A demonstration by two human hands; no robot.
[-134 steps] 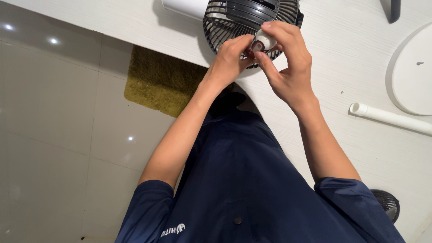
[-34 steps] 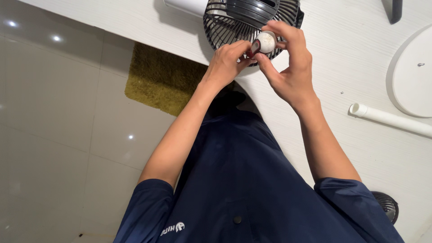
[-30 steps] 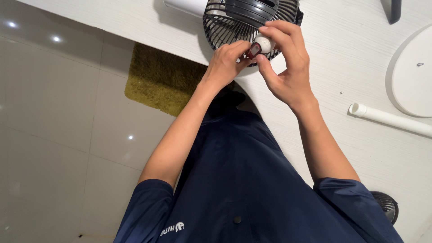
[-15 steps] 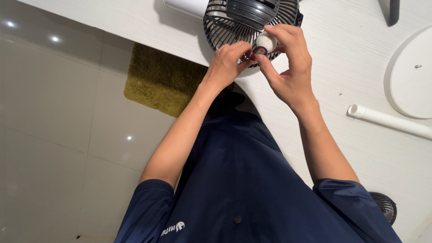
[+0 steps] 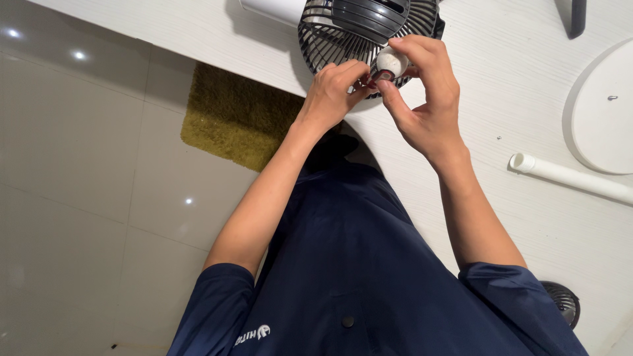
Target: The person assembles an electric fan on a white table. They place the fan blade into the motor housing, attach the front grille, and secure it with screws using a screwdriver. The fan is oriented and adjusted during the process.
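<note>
My right hand (image 5: 427, 99) grips a small white rounded knob (image 5: 391, 62) between thumb and fingers, just in front of a black wire fan cage (image 5: 333, 36) that stands on the white table (image 5: 527, 217). A small red piece (image 5: 381, 75) sits at the knob's lower edge. My left hand (image 5: 333, 89) meets it from the left, its fingertips pinched on the red piece. Both hands hover close together over the cage's lower rim. How the red piece joins the knob is hidden by my fingers.
A white round disc (image 5: 603, 105) and a white tube (image 5: 570, 177) lie on the table to the right. A small black grille (image 5: 566, 300) shows at the lower right, a dark object (image 5: 575, 14) at the top right. An olive mat (image 5: 234, 115) lies on the tiled floor (image 5: 79, 165).
The knob has turned slightly in my right hand, and the red piece, plainly visible one second ago, now sits tucked under it. Both hands stay in the same place.
</note>
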